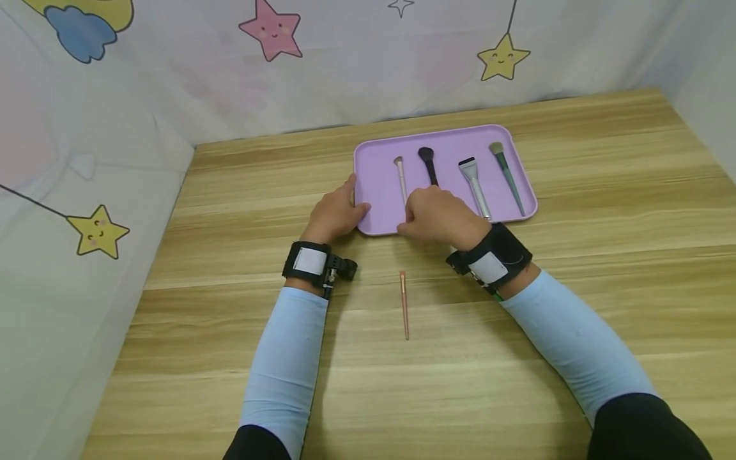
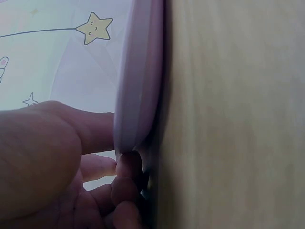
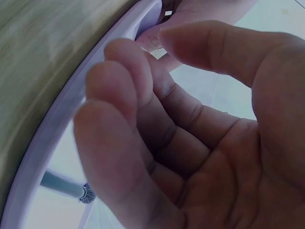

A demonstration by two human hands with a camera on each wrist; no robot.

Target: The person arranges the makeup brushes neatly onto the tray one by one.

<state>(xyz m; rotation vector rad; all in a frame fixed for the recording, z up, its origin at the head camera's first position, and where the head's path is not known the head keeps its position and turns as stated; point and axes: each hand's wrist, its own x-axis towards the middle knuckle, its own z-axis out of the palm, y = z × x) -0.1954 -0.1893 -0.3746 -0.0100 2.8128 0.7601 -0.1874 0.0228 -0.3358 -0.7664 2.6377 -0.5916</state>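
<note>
My left hand [image 1: 335, 214] grips the left side of a lilac tray [image 1: 376, 220], thumb over the rim and fingers at its outer edge in the left wrist view. My right hand [image 1: 439, 217] is over the tray's front edge. In the right wrist view its fingers are loosely bent, the thumb stands apart, and nothing shows between them. Close by in the tray lie a slim pale makeup brush [image 1: 400, 176] and a black makeup brush [image 1: 427, 163], their lower ends hidden by the right hand. Farther right are a silver flat makeup brush [image 1: 475, 188] and a green makeup brush [image 1: 507, 179].
A thin rose-pink makeup brush [image 1: 405, 306] lies on the wooden table [image 1: 230, 319] in front of the tray, between the forearms. Behind the table hangs a white cloth [image 1: 356, 76] printed with stars.
</note>
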